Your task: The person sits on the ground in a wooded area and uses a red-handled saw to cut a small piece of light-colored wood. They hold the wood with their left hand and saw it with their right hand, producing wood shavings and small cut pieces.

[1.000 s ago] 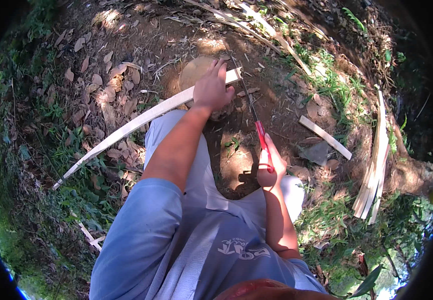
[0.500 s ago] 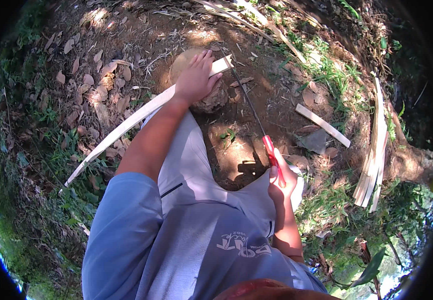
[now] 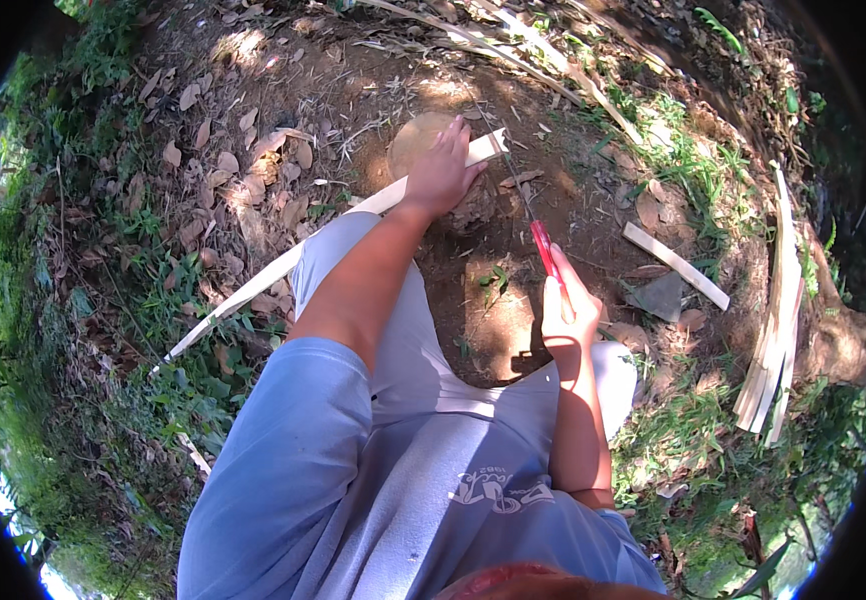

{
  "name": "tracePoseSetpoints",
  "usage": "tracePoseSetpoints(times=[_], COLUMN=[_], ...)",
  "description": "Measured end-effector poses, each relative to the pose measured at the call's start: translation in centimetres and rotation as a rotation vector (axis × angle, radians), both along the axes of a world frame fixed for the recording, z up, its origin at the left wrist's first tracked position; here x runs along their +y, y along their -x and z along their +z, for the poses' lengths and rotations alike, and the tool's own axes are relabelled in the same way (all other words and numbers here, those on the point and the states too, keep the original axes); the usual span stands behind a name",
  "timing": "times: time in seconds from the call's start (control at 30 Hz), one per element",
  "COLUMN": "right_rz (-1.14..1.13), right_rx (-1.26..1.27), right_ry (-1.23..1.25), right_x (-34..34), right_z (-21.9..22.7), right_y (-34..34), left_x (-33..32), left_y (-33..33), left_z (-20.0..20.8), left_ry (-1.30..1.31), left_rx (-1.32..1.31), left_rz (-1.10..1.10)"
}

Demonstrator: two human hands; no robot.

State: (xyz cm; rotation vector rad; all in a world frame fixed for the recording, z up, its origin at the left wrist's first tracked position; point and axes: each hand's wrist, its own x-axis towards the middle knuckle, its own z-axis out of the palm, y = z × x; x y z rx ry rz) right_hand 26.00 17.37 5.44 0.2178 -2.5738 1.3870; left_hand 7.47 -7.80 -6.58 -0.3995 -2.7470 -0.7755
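My left hand (image 3: 442, 176) presses a long pale wooden strip (image 3: 488, 147) down on a round wooden stump (image 3: 413, 143), fingers over it and thumb along the near side. The strip slants to the lower left past my left knee, and its right end looks notched. In my right hand (image 3: 573, 310) is the red handle of a thin-bladed saw (image 3: 544, 247), held in closed fingers. Its narrow dark blade runs up to the strip's right end, just right of my left hand. Shadow and the edge-on angle hide the blade's teeth.
A short wooden piece (image 3: 676, 265) lies to the right beside a flat grey stone (image 3: 658, 296). Farther right rests a bundle of pale strips (image 3: 775, 330) near a thick root (image 3: 835, 345). More long strips (image 3: 578, 75) lie at the far side. Dry leaves (image 3: 243, 190) cover ground on the left.
My right hand has pushed the saw forward, its handle now closer to the strip's end. My left hand still holds the strip on the stump. The whole view has shifted slightly.
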Motion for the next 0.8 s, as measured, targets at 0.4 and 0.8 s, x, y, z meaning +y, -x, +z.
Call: tracePoseSetpoints(times=[0.4,0.8], right_rz=[-0.063,-0.074], right_rx=[-0.054,-0.061], right_ry=[-0.053,-0.137], right_x=[4.1,5.3], right_z=[-2.3,-4.0], right_y=[-3.9,-4.5], left_x=[0.1,0.5], left_y=[-0.6,1.3], left_z=[0.0,0.6], left_ry=[-0.039,0.031], left_rx=[0.042,0.018], left_rz=[-0.095,-0.110])
